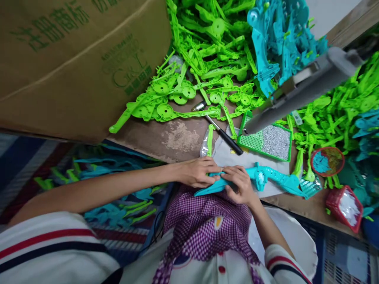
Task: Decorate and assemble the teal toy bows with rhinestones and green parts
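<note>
A long turquoise plastic part point(272, 174) lies across the near edge of the worktable, its left end over the checked apron. My left hand point(201, 172) grips this part near its left end, fingers bent over the top. Close beside it, my right hand point(239, 182) holds the same part from above, thumb on the near side. What lies under the fingers is hidden. Just beyond my hands are a hammer-like tool point(226, 138) with a black grip and a lime-green plastic piece point(210, 140) on clear film.
A grey powered screwdriver point(299, 90) slants in from the right, tip over a green tray point(265, 153) of small silver screws. Lime-green parts point(219, 27) and turquoise parts point(266, 43) pile up behind. A cardboard box point(74, 102) stands left, red baskets point(331, 205) right.
</note>
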Available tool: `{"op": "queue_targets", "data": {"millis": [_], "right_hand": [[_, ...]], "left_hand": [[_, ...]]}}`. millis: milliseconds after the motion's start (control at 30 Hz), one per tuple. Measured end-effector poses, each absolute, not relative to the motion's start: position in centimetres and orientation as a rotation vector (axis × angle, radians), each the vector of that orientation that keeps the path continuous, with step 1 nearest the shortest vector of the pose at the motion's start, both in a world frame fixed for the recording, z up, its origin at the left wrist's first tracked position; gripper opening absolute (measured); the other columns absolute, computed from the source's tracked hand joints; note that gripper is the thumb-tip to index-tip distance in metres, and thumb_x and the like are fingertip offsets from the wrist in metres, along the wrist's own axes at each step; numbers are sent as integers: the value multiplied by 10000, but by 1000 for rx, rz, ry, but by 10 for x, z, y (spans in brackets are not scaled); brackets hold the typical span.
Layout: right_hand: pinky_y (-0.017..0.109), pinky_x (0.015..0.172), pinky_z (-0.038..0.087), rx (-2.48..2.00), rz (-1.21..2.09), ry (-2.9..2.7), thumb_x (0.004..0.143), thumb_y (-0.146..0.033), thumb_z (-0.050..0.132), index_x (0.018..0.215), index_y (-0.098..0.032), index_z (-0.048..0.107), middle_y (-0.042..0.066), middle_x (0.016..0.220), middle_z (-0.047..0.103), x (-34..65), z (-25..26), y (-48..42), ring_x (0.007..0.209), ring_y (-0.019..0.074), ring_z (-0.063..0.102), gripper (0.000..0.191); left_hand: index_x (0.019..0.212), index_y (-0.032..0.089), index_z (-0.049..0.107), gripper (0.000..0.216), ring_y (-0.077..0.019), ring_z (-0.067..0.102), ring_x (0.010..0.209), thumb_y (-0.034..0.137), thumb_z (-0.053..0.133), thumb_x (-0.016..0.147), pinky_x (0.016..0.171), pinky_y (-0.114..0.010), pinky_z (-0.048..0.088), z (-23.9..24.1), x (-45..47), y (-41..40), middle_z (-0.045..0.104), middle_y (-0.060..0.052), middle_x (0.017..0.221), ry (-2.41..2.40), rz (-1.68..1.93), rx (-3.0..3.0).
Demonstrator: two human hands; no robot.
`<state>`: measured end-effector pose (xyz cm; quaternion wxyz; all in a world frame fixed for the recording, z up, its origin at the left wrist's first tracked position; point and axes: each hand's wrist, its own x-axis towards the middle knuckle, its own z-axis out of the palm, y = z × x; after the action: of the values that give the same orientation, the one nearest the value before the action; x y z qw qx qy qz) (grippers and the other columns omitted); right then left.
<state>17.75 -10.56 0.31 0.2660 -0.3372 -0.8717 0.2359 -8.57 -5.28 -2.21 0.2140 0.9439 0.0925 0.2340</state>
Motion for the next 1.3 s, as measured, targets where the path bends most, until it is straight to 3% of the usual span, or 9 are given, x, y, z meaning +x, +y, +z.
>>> {"op": "queue_targets", "data": {"millis": [200,367,500,700,800,867,967,1067,1300], "right_hand": [[491,1042,469,-923,668,-2445,889,-238,550,1320,-232,597,102,1311,702,183,10,-103,1267,253,635,434],[555,1197,280,-1026,556,-2695,953,-426,564,1494,-210,444,136,1533,522,184,24,-105,1411,274,500,594],[552,1159,302,-1174,355,-2825,1003,-495,507,1512,-243,436,118,1537,520,178,26,-105,1385,292,497,573],[442,1011,427,-1161,263,-2853,1020,-467,476,1494,-235,470,106,1463,584,172,20,-100,1267,274,549,529],[448,1024,414,-1138,214,-2804,1018,-444,493,1498,-230,466,113,1459,588,175,19,-100,1278,274,538,527],[456,1032,408,-1122,178,-2757,1011,-427,516,1499,-224,468,125,1457,590,178,21,-100,1281,278,538,530],[458,1038,409,-1107,167,-2699,1002,-413,545,1495,-223,475,131,1454,593,179,25,-98,1283,277,545,533],[454,1037,419,-1121,199,-2670,998,-421,552,1493,-241,479,119,1448,603,177,26,-96,1285,267,557,532],[504,1156,395,-1193,468,-2613,989,-419,576,1512,-294,445,70,1503,563,176,31,-102,1416,253,486,553]], "left_hand": [[1166,276,707,242,-260,602,1190,302,617,943,1091,-433,394,-17,-88,-58,639,-121,1363,315,637,2587],[1453,341,529,591,-347,347,1475,355,722,894,1212,-564,198,0,-108,-75,439,-123,1575,782,550,2484],[1554,309,402,792,-389,339,1461,419,759,855,1188,-583,262,-1,-126,-90,378,-167,1590,1119,551,2327],[1504,315,482,818,-385,482,1359,535,793,780,1139,-569,401,3,-144,-100,449,-138,1530,1309,649,1789],[1506,236,466,805,-303,669,1116,601,709,831,1005,-497,543,11,-136,-99,630,-151,1319,1339,783,1155],[1405,207,576,695,-276,708,1021,610,685,850,940,-448,580,17,-122,-95,716,-133,1164,1231,716,873],[1106,188,753,518,-261,718,953,600,749,792,862,-385,595,21,-101,-85,766,-112,1014,1094,556,743],[919,168,780,437,-240,712,872,563,805,732,809,-356,585,20,-90,-79,775,-101,937,1126,562,737],[1014,163,734,471,-218,702,883,493,845,696,794,-320,561,0,-90,-91,766,-67,960,1199,624,674]]}}
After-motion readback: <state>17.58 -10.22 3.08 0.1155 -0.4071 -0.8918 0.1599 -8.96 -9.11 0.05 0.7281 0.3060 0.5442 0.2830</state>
